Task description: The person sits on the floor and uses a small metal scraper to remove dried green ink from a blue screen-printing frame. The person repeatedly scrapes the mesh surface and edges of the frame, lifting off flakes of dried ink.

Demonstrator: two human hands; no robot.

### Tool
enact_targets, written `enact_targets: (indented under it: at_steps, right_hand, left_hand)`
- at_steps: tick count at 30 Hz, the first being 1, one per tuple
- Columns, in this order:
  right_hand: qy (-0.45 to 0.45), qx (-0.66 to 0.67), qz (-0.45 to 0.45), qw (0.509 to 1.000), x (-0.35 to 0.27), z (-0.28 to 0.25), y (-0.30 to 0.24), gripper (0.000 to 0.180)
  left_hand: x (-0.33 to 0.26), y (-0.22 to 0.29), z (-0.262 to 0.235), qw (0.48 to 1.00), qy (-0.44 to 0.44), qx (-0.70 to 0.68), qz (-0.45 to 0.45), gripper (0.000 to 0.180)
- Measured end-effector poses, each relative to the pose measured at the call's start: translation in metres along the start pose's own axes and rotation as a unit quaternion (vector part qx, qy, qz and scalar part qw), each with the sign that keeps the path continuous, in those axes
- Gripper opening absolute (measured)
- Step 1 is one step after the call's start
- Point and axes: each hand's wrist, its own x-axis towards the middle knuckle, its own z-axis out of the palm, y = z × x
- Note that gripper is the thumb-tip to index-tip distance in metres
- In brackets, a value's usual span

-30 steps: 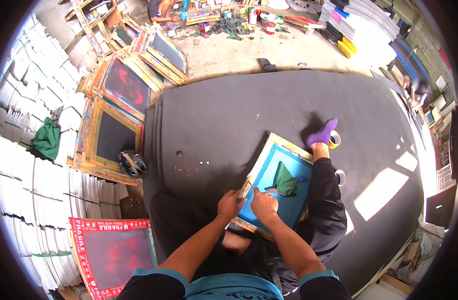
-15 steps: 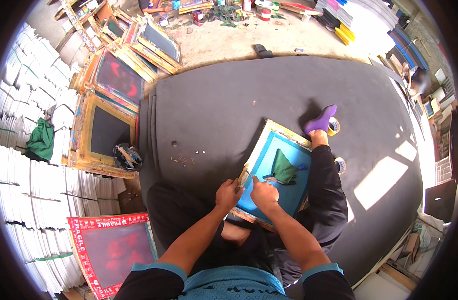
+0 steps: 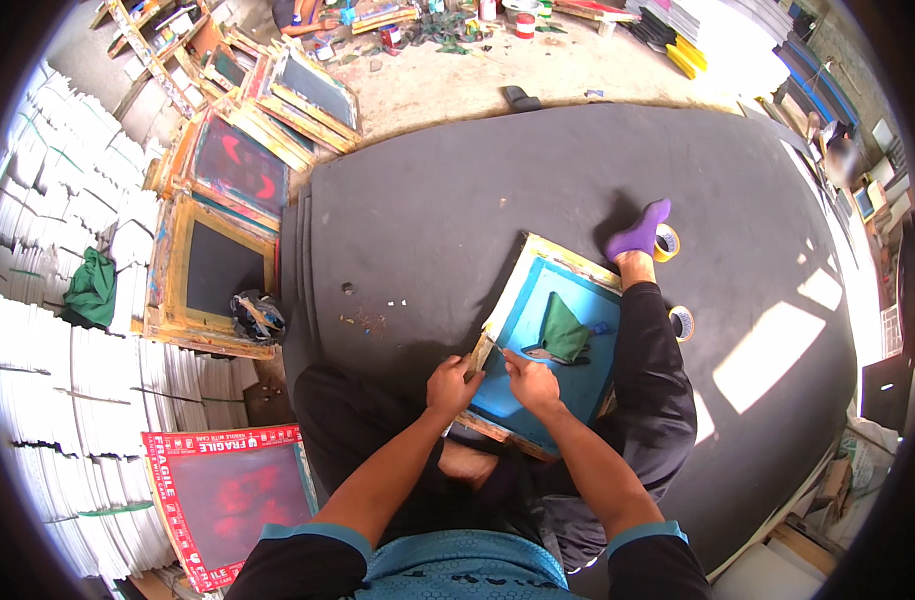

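Note:
A wooden screen-printing frame (image 3: 505, 287) with bright blue mesh lies tilted across my lap, its far part over the dark mat. My left hand (image 3: 452, 386) is closed on the frame's left rail. Just right of it, my right hand (image 3: 532, 383) grips a thin, narrow tool (image 3: 494, 343), its tip at the inner side of that rail; its exact kind is too small to tell. On the mesh rest a folded green cloth (image 3: 565, 331), a dark-handled tool (image 3: 544, 354) partly under it, and a small blue piece (image 3: 600, 328).
Two tape rolls (image 3: 666, 243) (image 3: 682, 323) lie beside my outstretched leg on the dark mat (image 3: 428, 190). More screen frames (image 3: 183, 260) lean at the left, near stacked white sheets (image 3: 73, 400). A red-taped screen (image 3: 233, 500) stands lower left. A person's arm (image 3: 308, 27) shows far off.
The view has shifted slightly. Both hands keep nearly the same places on the frame, with the right hand still holding the thin tool by the left rail.

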Motion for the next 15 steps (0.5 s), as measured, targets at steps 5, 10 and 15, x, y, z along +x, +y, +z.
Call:
enact_targets:
  at_steps: [5,10,15]
  right_hand:
    - [0.021,0.14,-0.055,0.988,0.017,0.028,0.04,0.036]
    - [0.008,0.148,-0.057,0.987,0.023,0.032,0.049,0.037]
    - [0.065,0.018,-0.065,0.996,0.008,0.013,0.024,0.038]
  left_hand:
    - [0.002,0.005,-0.002,1.0,0.021,0.006,0.017,0.045]
    - [0.002,0.01,-0.006,1.0,0.003,0.008,-0.002,0.043]
    - [0.0,0.002,0.0,0.999,0.031,0.004,0.01,0.043]
